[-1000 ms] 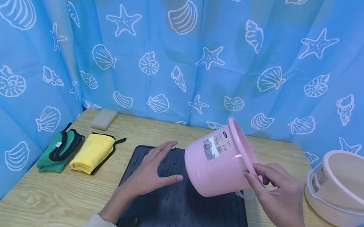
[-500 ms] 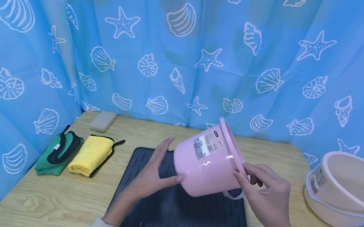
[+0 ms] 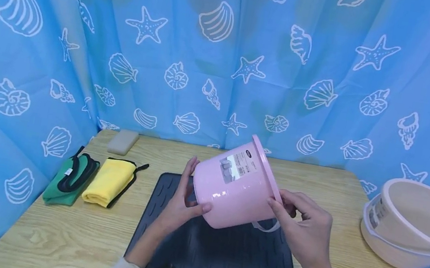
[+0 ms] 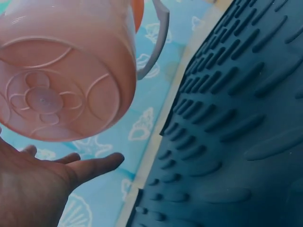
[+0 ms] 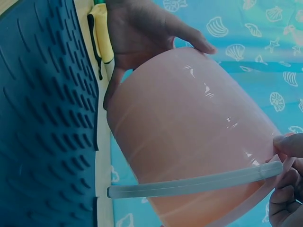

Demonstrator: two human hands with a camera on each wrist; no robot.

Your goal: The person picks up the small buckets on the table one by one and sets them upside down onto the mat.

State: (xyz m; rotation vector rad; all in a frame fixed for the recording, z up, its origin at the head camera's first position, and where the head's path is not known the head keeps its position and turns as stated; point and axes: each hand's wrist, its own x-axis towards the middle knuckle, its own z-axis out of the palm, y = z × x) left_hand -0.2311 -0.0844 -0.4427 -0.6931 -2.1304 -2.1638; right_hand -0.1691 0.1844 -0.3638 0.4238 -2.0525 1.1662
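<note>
Backdrop: a blue curtain (image 3: 226, 61) printed with white shells and starfish hangs behind and to both sides of the counter.
Counter: light wood-grain counter (image 3: 56, 230), carrying a dark ribbed mat (image 3: 219, 266) in the middle.
Pink bucket: the pink bucket (image 3: 231, 188) is held above the mat, tipped on its side with its base toward the left hand and its rim toward the right; a paper label shows on its upper wall. Its pale handle (image 5: 194, 183) hangs loose under the body.
Left hand: the left hand (image 3: 183, 204) is spread wide at the bucket's base, fingers straight, with the thumb against the lower wall; the left wrist view shows the palm just below the moulded flower pattern of the base (image 4: 45, 99).
Right hand: the right hand (image 3: 305, 230) pinches the bucket's rim, thumb and fingers curled round the edge.
Cloths: a green cloth (image 3: 70, 177) and a yellow cloth (image 3: 108, 180) lie folded side by side on the counter, left of the mat.
Sponge: a grey sponge (image 3: 123, 141) lies at the back left of the counter, near the curtain.
Beige buckets: two stacked beige buckets (image 3: 411, 226) lean at the counter's right edge, well apart from the hands.
</note>
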